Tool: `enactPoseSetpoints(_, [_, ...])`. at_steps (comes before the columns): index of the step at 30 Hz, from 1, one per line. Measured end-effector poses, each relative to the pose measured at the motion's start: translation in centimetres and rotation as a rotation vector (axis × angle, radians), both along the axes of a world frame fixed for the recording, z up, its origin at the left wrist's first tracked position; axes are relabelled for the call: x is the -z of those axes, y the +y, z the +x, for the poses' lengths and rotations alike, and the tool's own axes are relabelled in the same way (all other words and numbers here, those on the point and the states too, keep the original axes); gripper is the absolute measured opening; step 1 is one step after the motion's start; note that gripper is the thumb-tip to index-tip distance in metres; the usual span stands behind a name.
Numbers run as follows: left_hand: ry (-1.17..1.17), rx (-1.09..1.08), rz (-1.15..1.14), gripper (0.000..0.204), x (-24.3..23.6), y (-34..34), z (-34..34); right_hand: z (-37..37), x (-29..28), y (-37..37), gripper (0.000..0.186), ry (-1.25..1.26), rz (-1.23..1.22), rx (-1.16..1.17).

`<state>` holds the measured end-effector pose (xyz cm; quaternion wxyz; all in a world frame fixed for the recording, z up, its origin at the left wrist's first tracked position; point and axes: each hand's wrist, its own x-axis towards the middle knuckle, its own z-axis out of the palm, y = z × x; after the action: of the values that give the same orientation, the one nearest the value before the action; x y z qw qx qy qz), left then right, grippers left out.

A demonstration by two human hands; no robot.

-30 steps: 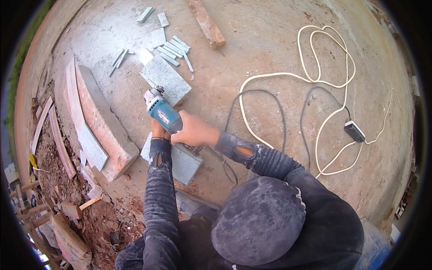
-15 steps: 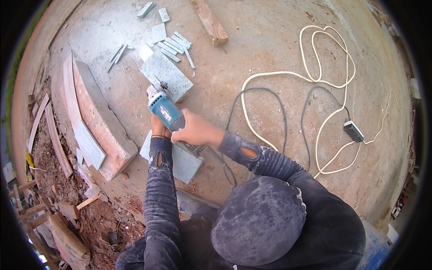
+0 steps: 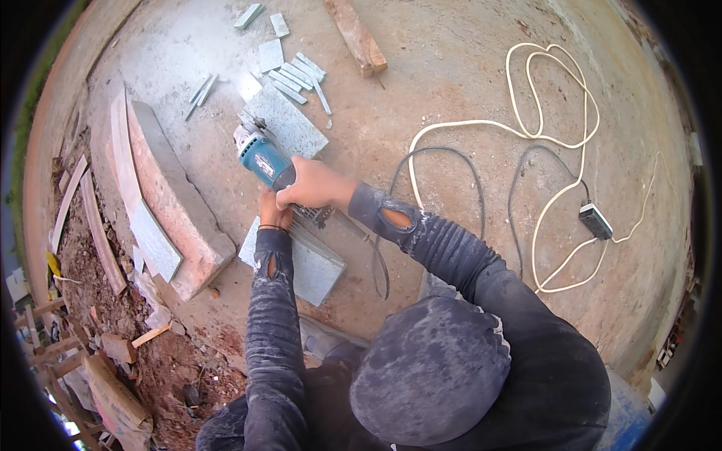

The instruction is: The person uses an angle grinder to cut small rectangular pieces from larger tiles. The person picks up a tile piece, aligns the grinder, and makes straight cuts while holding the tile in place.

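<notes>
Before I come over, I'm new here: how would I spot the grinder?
On the floor, left of the looped cream cable, the person's left hand and right hand hold the grinder, its head near a large grey slab. Its teal body sets it apart from the pale stone pieces nearby.

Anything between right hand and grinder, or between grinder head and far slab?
Nothing visible: the right hand grips the grinder directly, and the grinder head sits at the left edge of the far slab. Contact there can't be told.

Smooth plastic grinder (image 3: 263, 159), rough stone slab (image 3: 295, 126)
</notes>
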<state>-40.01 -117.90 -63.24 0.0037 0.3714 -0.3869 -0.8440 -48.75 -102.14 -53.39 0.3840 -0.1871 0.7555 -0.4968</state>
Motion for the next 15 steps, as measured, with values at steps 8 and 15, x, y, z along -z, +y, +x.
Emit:
enactPoseSetpoints(8, [-0.044, 0.064, -0.112, 0.022, -0.3, 0.2, -0.4, -0.3, 0.1, 3.1, 0.068, 0.008, 0.019, -0.091])
enactPoseSetpoints(15, [-0.074, 0.041, -0.111, 0.02, -0.9, 0.8, -0.5, 1.9, -1.5, 6.5, 0.07, -0.086, 0.068, -0.074])
